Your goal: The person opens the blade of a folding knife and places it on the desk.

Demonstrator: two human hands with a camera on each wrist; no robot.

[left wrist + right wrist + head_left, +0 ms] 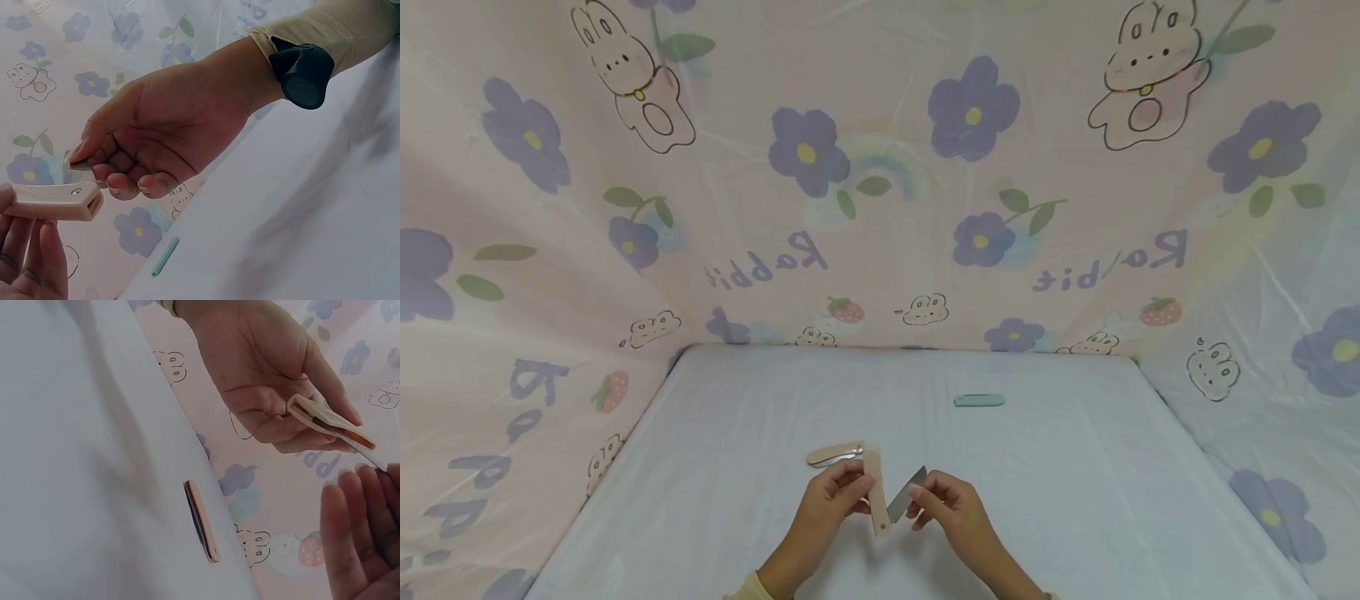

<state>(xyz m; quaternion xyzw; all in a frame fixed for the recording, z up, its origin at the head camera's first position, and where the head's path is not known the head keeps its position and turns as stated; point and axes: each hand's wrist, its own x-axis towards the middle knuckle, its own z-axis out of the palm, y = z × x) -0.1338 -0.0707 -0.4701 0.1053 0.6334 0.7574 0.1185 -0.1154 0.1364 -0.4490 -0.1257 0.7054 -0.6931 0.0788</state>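
Between the hands is a folding knife with a beige handle [877,500], its grey blade [907,495] swung partly out at an angle. My left hand [833,502] grips the handle between thumb and fingers. On the other side, my right hand [953,507] pinches the blade near its free end. The right wrist view shows the handle's open slot [331,425] with the blade coming out of it. A second beige folding knife [835,452] lies on the white table just beyond my left hand. Farther back, to the right, lies a mint-green folding knife [979,400].
A white cloth covers the table [1060,458]. Pink fabric with rabbits and purple flowers [880,208] hangs along the back and both sides. A dark strapped device [306,75] sits on my right wrist.
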